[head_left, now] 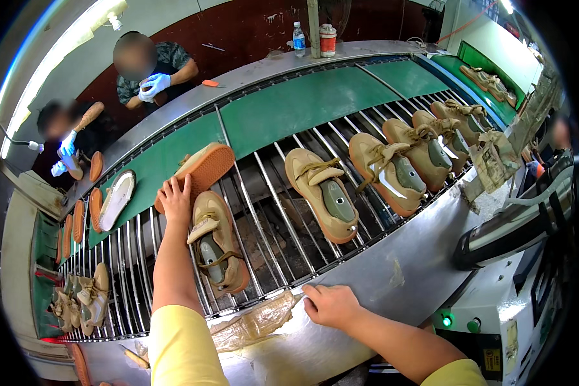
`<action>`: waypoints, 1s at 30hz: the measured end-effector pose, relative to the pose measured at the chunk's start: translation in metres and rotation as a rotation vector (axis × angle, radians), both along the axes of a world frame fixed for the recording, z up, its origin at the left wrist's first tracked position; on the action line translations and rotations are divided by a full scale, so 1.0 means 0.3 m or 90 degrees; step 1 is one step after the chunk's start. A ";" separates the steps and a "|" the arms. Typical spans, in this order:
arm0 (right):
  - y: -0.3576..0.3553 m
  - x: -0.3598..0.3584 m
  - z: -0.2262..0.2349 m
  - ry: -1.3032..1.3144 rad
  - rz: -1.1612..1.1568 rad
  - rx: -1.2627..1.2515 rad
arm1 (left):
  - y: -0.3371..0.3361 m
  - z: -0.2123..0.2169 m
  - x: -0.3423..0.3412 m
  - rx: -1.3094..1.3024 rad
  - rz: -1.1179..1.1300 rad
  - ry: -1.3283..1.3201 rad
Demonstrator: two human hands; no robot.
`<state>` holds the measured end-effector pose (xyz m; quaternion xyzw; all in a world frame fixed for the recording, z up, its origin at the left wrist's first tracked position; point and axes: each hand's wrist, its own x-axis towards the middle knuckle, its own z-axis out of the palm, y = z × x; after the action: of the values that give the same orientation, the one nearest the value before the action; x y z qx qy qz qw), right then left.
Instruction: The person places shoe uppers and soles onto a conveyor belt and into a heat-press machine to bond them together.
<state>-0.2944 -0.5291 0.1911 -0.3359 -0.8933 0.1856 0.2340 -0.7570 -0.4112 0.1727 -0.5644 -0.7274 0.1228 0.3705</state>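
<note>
My left hand (175, 201) reaches over the roller conveyor and grips a tan shoe (202, 164) that lies tipped on its side, its orange-brown sole turned toward me. Just below it, another tan shoe (215, 248) with olive laces sits upright on the rods, close to my left wrist. My right hand (331, 305) rests on the metal ledge at the conveyor's near edge, fingers curled in and nothing visible in them. To the right of my hands, a single laced shoe (321, 193) stands on the rollers with a grey-green last inside.
More tan shoes (392, 170) stand along the rollers to the right, others (87, 296) at far left. Beyond runs a green belt (302, 103) with a white-lined shoe part (117, 199) and loose soles (96, 209). Two gloved people work across it. A machine (495, 257) stands right.
</note>
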 end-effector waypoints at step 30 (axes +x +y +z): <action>-0.693 0.048 0.660 0.096 0.394 -0.059 | -1.414 1.217 1.054 -0.480 -0.315 -0.408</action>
<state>-0.2801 -0.7369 0.3889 -0.0436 -0.9237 0.3128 0.2167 -0.4408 -0.8354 0.5376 -0.8209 -0.5555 0.1060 -0.0793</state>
